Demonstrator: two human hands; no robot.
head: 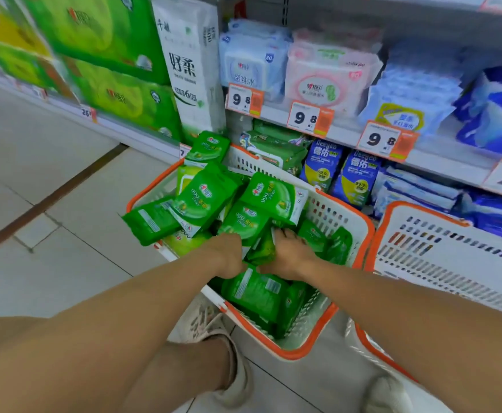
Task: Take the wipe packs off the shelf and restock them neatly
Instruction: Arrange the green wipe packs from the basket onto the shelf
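Nearest me, both forearms reach down into the white basket with orange rim (312, 347) on the floor, and the main risk sits right there: the green wipe packs (252, 290) are heaped loose and slick, so if I pull a bunch up from the middle, I judge the ones stacked on top could slide off. My left hand (229, 254) is buried wrist-deep among the packs, fingers hidden under them, so I cannot tell if it is gripping or flat. My right hand (291, 251) has fingers curled down over the edge of a dark green pack (264, 248) in the middle of the pile, looks like a grip on it, thumb not visible. Farther left, one pack hanging over the rim (148, 222) is already half outside the basket; any jolt to the pile probably tips it onto the tiled floor (65, 210). Another pack (208, 147) perches on the far rim, same worry. A second basket (452, 251) stands touching on the right, so little room to swing that way. Beyond, the lower shelf (348, 135) carries more green packs (276, 144) and blue Deeyeo packs (360, 180); its price tags (309, 117) stick out and could be knocked when restocking.
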